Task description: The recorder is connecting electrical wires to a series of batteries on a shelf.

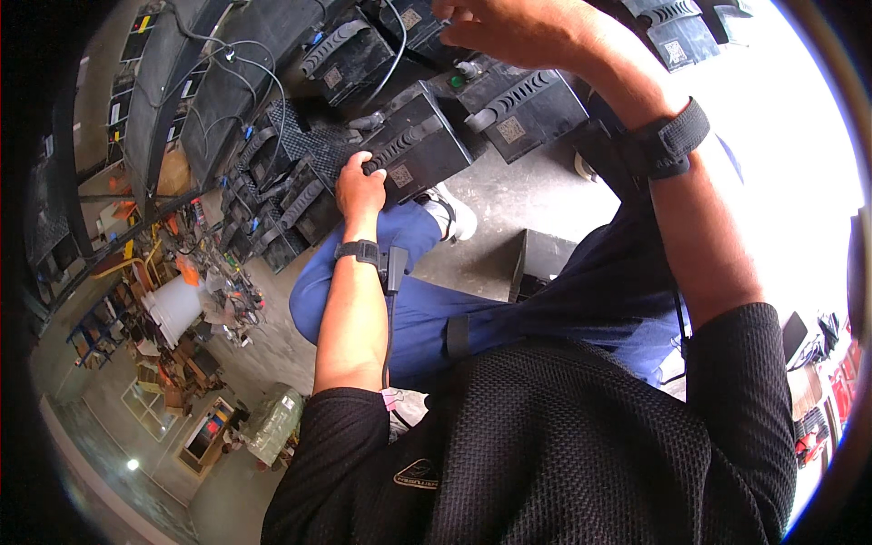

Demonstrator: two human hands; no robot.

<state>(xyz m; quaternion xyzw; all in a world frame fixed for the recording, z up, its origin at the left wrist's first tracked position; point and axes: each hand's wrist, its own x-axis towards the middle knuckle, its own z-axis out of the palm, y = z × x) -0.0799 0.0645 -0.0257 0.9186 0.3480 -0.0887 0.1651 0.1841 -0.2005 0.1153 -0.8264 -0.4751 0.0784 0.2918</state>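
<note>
My left hand (361, 189) is at the left end of a black box (427, 150) with a grey ribbed handle (404, 147) and a square printed code on its face. Thumb and forefinger close around the near end of that handle. My right hand (509, 32) is raised at the top edge, above a second black box (531, 123) of the same kind with its own grey handle. Its fingers are bent together and partly cut off by the frame, so what they hold is hidden. A green round part (457, 81) shows just below it.
More black handled boxes (350, 68) stand in rows at the top and left, with grey cables (272, 77) looped over them. Beneath me lies an open black bin (542, 259) on the concrete floor. A white bucket (173, 307) and scattered tools are at far left.
</note>
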